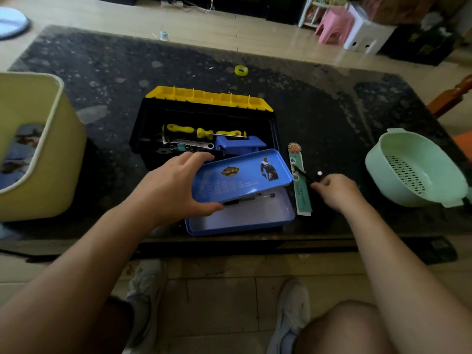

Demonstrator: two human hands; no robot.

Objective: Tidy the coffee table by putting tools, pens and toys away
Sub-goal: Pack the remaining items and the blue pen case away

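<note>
head cam. a: where's the left hand rn?
b: just in front of the toolbox, at its near side. fingers curl over the far edge of the blue pencil case lid w/ the thumb under the near edge, so it grips the lid's left end. lid is tilted and held above its tray.
a: and the tray?
b: pencil case tray sits flat on the coffee table, right at the toolbox front. touching or not, can't tell. a pen lies inside by the far wall, partly hidden under the lid.
a: right hand?
b: right hand is off the toolbox's front-right corner. fingers are curled in, tips pinching a thin black pen. the pen points back toward the toolbox & crosses a green bookmark, which lies flat btwn tray and hand.
a: what's in the toolbox?
b: it's open, yellow lid edge at the back. inside: two yellow-handled screwdrivers, a wrench in front of them, and a blue box at the right end.
a: anything else?
b: pale yellow bin well left of the toolbox, green colander well right of it, past the right hand. yellow tape roll behind the toolbox, well apart.
</note>
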